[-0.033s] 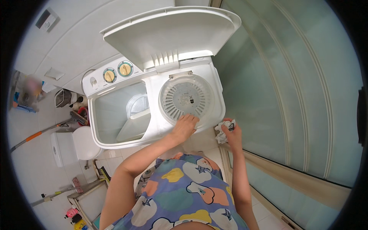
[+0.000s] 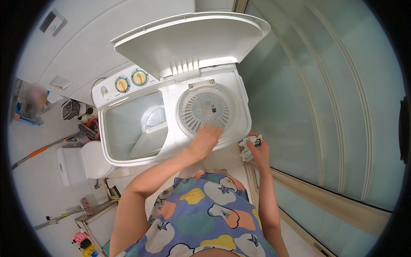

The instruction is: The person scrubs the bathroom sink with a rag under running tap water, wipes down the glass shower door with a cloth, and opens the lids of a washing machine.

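A white twin-tub washing machine (image 2: 141, 159) stands before me with its large lid (image 2: 192, 45) raised. My left hand (image 2: 206, 139) is over the near edge of the spin side's round clear cover (image 2: 231, 113); its fingers are smeared by motion, and I cannot tell whether they touch it. Under this cover shows a slotted pale disc (image 2: 201, 107) with a small dark mark. Off the machine's right front corner, my right hand (image 2: 261, 152) is closed on a crumpled white cloth (image 2: 246, 150) with dark markings.
The wash tub (image 2: 124, 124) is uncovered on the left. Two cream knobs (image 2: 139, 77) sit on the panel behind it. Frosted glass panels (image 2: 295, 107) run along the right. A white toilet (image 2: 95, 159) and a mop handle (image 2: 38, 152) are at the left.
My left hand has blurred and shifted slightly. The dark mark on the slotted disc sits differently. The right hand keeps the cloth in almost the same place.
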{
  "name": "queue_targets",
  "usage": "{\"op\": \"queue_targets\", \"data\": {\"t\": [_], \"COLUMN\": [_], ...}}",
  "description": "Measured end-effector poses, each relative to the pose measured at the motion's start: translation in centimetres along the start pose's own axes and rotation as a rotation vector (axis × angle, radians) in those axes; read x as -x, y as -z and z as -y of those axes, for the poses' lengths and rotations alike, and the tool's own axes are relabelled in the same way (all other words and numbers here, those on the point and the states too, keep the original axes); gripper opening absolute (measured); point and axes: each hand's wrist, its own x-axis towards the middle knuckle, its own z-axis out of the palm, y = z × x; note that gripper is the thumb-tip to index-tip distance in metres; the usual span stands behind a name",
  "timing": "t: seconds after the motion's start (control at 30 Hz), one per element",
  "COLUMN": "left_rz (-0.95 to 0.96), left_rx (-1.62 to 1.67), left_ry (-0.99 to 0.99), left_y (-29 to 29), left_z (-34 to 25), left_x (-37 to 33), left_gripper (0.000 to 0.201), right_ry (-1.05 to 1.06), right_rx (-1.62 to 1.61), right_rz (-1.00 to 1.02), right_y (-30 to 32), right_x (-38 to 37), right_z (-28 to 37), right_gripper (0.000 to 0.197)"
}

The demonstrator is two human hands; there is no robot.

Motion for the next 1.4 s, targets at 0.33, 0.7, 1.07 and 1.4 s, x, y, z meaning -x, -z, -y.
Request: {"op": "queue_targets", "data": {"t": [0.33,0.7,1.07,1.4], "left_rz": [-0.478,-0.648,0.101,0.445], "left_rx": [-0.252,-0.278,0.728,1.028], "left_ry": [-0.134,-0.114,0.116,-0.164], "left_y": [18.0,12.2,-6.8,-6.3], "left_z": [1.3,4.5,-6.8,-6.8], "left_x": [-7.8,-6.6,-5.1,-9.6], "left_gripper": [0.029,0.032,0.052,0.034], "right_ry": [-0.014,-0.050,-0.013,0.086], "right_rx": [-0.016,0.008,0.019,0.435], "right_rz": [0.012,0.055,-0.130,-0.306], "right_y": [0.3,1.5,1.9,8.7], "right_x": [-0.7,-1.2,0.0,2.1], "right_z": [-0.3,-2.9,-4.5,1.2], "right_gripper": [0.031,0.031,0.026,0.017]}}
